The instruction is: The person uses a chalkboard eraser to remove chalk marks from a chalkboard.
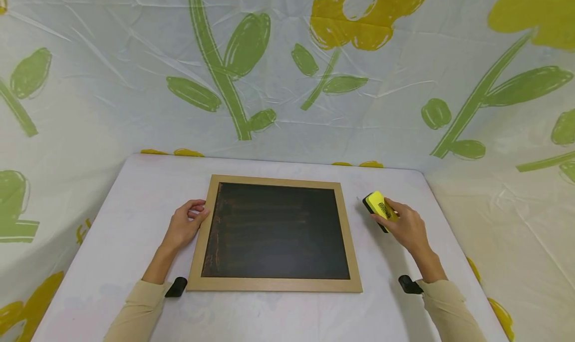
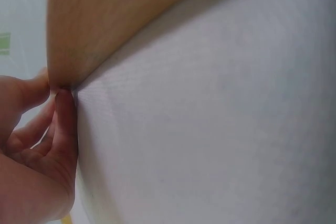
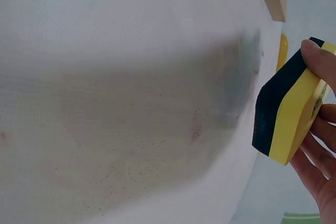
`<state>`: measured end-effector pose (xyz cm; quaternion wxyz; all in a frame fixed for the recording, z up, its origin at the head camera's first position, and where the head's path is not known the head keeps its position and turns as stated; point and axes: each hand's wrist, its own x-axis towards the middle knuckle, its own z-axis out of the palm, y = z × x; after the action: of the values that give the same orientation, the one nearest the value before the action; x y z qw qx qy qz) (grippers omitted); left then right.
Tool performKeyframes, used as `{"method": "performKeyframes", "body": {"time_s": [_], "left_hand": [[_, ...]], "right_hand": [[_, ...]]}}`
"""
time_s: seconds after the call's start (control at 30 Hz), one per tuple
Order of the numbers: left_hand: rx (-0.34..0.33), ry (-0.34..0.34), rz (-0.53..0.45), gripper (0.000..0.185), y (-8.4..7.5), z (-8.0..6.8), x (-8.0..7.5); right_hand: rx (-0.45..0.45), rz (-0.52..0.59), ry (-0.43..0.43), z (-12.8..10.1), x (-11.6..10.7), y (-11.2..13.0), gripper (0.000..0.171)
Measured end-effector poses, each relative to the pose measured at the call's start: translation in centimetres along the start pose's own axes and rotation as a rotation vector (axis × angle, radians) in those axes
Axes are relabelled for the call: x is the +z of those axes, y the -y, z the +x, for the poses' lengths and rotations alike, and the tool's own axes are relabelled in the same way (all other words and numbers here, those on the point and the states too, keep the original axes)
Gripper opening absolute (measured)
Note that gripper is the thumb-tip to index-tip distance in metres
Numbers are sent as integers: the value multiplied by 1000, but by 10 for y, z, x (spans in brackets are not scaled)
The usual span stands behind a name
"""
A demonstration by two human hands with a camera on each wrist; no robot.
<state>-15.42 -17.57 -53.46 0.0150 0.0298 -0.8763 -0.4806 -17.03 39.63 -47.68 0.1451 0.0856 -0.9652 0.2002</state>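
Observation:
A chalkboard (image 1: 276, 232) in a light wooden frame (image 1: 274, 284) lies on the white-covered table. Its dark face carries faint streaky smears. At its left side my left hand (image 1: 186, 224) pinches the frame's edge, thumb and fingertips meeting at the wood in the left wrist view. To the right of the board, my right hand (image 1: 408, 227) grips a yellow board eraser (image 1: 377, 204) with a dark felt underside. In the right wrist view, the eraser (image 3: 291, 114) is tilted and held above the table, apart from the chalkboard.
The white table cover (image 1: 269, 317) has faint stains, and small dark specks show on it in the right wrist view. Behind and beside the table hangs a sheet (image 1: 135, 82) printed with yellow flowers and green leaves. Black devices (image 1: 176, 287) sit at both wrists.

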Motion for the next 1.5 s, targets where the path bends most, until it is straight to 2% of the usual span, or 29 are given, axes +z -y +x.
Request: {"method": "performKeyframes", "body": {"time_s": [0.53, 0.9, 1.1, 1.33, 1.5], "left_hand": [[18, -25, -11, 38, 3, -1, 3], [-1, 1, -23, 40, 1, -2, 1], [4, -5, -38, 37, 0, 1, -2], [-72, 31, -162, 34, -3, 8, -11], [-65, 13, -153, 33, -8, 13, -21]], "right_hand": [[40, -94, 9, 1, 10, -14, 65], [48, -104, 34, -1, 18, -22, 63], [55, -88, 62, 0, 17, -20, 64], [63, -16, 77, 2, 14, -20, 61], [62, 75, -13, 2, 10, -20, 47]]}}
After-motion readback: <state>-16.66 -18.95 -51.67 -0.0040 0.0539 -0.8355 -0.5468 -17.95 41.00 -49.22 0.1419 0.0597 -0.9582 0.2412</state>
